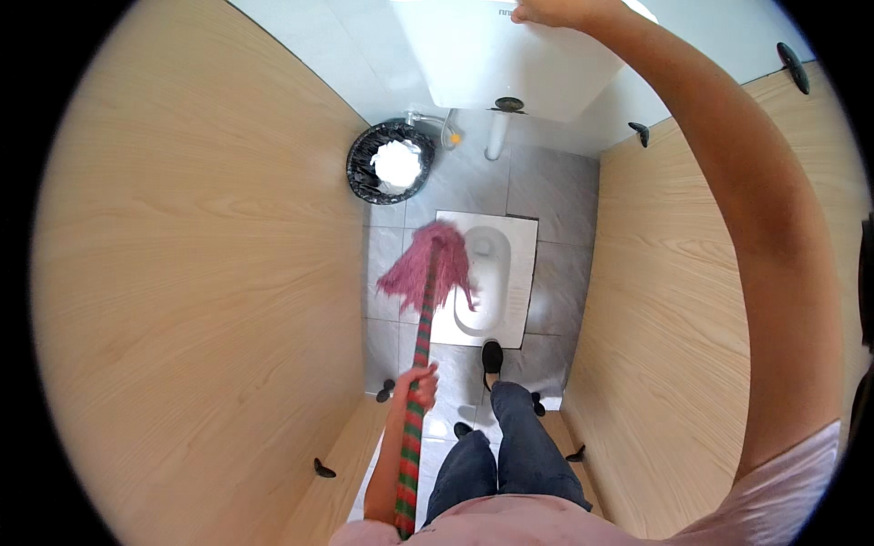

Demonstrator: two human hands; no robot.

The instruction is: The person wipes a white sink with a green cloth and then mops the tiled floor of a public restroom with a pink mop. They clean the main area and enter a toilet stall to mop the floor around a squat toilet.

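My left hand [419,386] is closed around the handle [412,437] of a mop, striped red and green. The mop's pink-purple strand head [425,266] is slightly blurred. It covers the left side of a white squat toilet [520,305] set in the floor and spreads over the grey tiles beside it. My right arm reaches far forward. At its end, my right hand [555,11] touches the upper edge of a white wall cistern [510,64]; most of its fingers are cut off by the top of the picture.
A bin [356,173] lined with a black bag holds crumpled white paper [398,166] at the far left corner. Beside it are a water valve and hose [448,127]. A white pipe [496,136] runs below the cistern. Wood-patterned partitions [228,255] close in both sides.
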